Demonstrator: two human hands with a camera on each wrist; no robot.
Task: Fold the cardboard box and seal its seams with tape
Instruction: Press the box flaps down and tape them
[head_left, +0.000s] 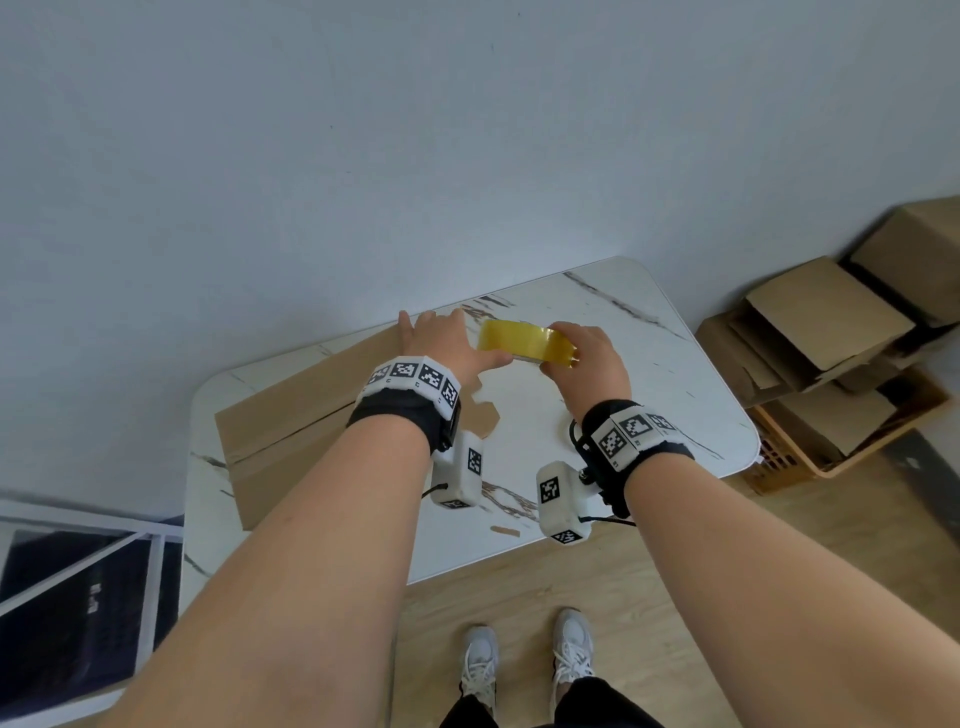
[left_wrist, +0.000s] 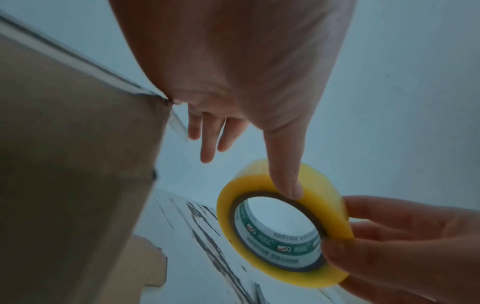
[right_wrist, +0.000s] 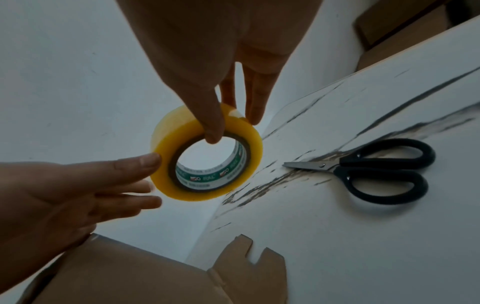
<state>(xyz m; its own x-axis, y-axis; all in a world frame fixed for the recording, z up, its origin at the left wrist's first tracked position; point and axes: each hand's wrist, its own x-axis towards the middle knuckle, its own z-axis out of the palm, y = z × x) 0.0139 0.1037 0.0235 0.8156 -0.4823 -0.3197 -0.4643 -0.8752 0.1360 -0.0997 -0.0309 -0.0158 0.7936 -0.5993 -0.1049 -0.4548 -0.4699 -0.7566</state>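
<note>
A brown cardboard box (head_left: 291, 415) lies on the left half of the white marble table (head_left: 649, 374), with a dark seam running along its top. A notched flap (right_wrist: 249, 265) sticks out at its right end. My right hand (head_left: 584, 356) grips a yellow tape roll (head_left: 524, 340) in the air above the table's middle, thumb over the rim (right_wrist: 210, 131) and fingers behind it. My left hand (head_left: 449, 343) hovers over the box's far right corner with straight fingers, and its thumb (left_wrist: 288, 179) touches the roll's outer face. A clear tape end (left_wrist: 179, 127) hangs from the box corner.
Black-handled scissors (right_wrist: 376, 170) lie shut on the table to the right of the roll. A small cardboard scrap (head_left: 504, 531) sits near the front edge. Flattened cardboard boxes (head_left: 821, 332) and a basket (head_left: 841, 457) stand on the floor at the right, a white frame (head_left: 78, 566) at the left.
</note>
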